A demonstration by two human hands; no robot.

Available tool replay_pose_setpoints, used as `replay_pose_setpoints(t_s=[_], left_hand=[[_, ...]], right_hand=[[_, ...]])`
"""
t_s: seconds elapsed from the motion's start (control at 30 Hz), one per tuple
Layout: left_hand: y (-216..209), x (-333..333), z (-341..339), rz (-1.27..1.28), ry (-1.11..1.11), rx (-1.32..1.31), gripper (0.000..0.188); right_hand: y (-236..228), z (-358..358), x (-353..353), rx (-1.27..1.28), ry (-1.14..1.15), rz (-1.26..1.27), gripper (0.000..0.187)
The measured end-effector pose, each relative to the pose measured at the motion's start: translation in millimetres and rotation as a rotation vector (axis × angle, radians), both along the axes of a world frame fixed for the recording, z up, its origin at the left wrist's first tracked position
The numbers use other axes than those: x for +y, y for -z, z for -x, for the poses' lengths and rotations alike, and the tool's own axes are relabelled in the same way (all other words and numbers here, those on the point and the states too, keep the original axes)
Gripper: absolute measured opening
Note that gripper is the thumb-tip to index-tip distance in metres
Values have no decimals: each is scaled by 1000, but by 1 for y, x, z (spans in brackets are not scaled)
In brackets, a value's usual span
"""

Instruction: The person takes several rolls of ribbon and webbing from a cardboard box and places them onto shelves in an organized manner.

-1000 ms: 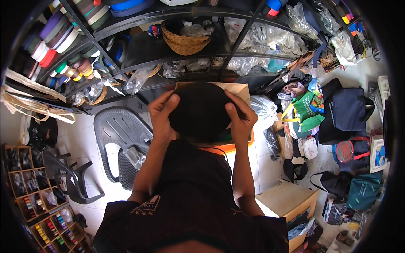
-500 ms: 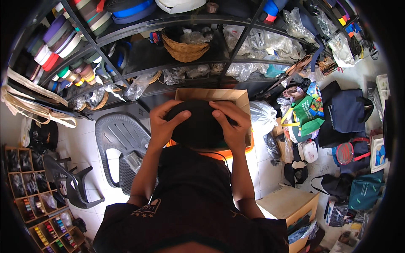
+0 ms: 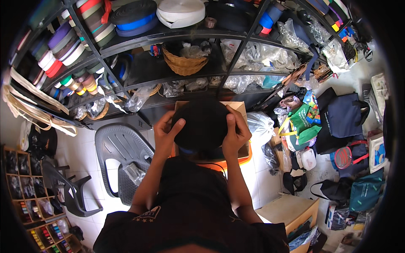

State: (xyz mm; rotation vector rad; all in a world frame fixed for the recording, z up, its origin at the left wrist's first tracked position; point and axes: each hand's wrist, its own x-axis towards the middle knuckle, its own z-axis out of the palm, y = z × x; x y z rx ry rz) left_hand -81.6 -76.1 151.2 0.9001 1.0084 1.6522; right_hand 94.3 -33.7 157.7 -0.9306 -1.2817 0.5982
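Note:
A round black disc (image 3: 200,125), broad and matt, is held up in front of me, its face toward me. Whether it is a coil of strap I cannot tell. My left hand (image 3: 167,128) grips its left edge, thumb on the near face and fingers behind. On the opposite edge my right hand (image 3: 236,128) holds it the same way. Beneath the disc stands an open cardboard box (image 3: 235,107), mostly hidden by it. An orange rim (image 3: 244,160) shows under the box.
Dark shelves (image 3: 168,39) ahead carry strap rolls (image 3: 135,19), a wicker basket (image 3: 184,63) and plastic bags (image 3: 257,55). A grey plastic chair (image 3: 122,143) stands at my left. Several bags (image 3: 344,114) lie on the right, with a cardboard carton (image 3: 289,208) nearer me.
The black disc has turned in my hands and shows a rounder face. Both hands have shifted down its sides, the fingers less over the top. The view has tilted slightly upward.

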Motion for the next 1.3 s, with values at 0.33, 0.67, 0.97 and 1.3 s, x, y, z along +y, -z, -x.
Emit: replay_pose_setpoints(t_s=[0.33, 0.67, 0.97, 1.3], left_hand=[[2, -7, -14, -29, -230, 29, 23], [-10, -4, -17, -14, -68, 86, 23], [20, 6, -36, -48, -575, -264, 25], [-2, 1, -7, 35, -69, -55, 34]], right_hand=[[-25, -4, 2, -145, -204, 37, 21], [3, -14, -6, -80, -4, 114, 31], [5, 27, -14, 64, -62, 127, 33], [-35, -7, 6, -180, -194, 162, 27]])
